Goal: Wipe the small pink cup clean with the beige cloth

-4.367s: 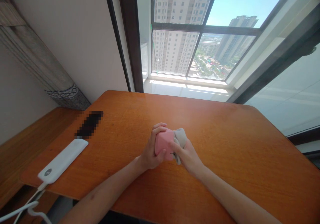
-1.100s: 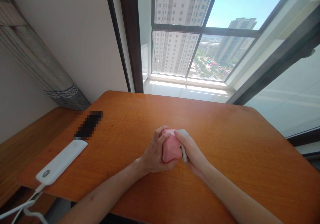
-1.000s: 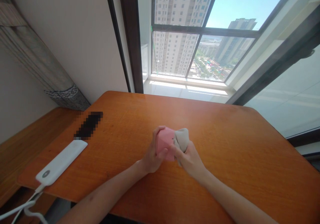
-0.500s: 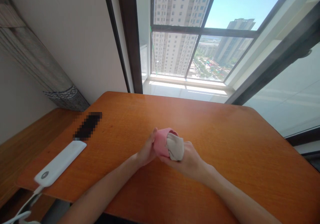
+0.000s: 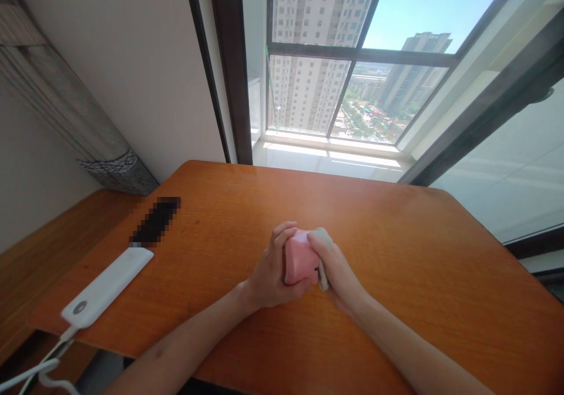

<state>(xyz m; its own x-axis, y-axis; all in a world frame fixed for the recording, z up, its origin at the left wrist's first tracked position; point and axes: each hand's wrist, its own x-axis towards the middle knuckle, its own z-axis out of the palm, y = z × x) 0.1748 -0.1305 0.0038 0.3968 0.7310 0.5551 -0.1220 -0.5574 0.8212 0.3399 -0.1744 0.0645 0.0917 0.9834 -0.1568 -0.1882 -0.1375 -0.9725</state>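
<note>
Centrally over the orange wooden tabletop [image 5: 418,277], the left hand [image 5: 269,268] had its grip closed around a small pink rounded block [image 5: 301,261]. The right hand [image 5: 341,274], grip closed, pressed a pale grey cloth [image 5: 324,236] against that block. A white oblong power bank [image 5: 106,286] lay well apart on the left.

Left hand [image 5: 269,270] and right hand [image 5: 341,274], forearms [image 5: 198,331] bare.

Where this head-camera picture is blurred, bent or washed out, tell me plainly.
Head view: a pixelated patch hides something dark on the table beside the white power bank. Head view: the wide lens fans the window frame outward. Head view: sunlight washes the sill near white. Head view: left hand, right hand, pink object and grey cloth are sharp.
</note>
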